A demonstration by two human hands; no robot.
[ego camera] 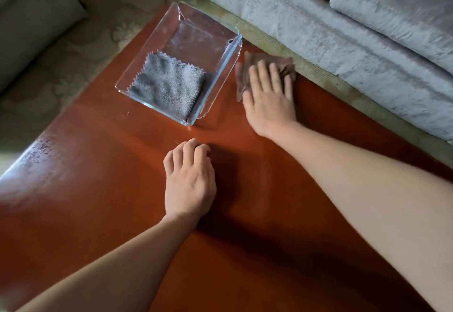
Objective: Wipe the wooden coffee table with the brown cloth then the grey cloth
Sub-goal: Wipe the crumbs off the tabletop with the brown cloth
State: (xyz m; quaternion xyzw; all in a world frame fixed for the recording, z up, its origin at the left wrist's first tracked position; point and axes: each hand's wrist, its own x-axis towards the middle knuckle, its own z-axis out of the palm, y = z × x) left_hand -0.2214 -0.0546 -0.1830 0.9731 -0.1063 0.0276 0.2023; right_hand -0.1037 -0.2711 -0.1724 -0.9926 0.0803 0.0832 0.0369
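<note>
Our biggest worry on this glossy reddish table (110, 177) is the glass dish (218, 80) at the far side: a leftward swipe could knock it, or we could shove the cloth off the far edge. The grey cloth (169, 83) sits folded in the dish's near end. The crumpled brown cloth (286, 66) lies just right of the dish under our flat, straight-fingered right hand (269, 96), while our left hand (190, 177) rests loosely curled, empty.

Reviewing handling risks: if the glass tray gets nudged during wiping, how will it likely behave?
The glass tray looks rigid and low, so it would probably slide on the glossy table rather than tip. Being glass near the table's far edge, it could break if pushed off.
</note>
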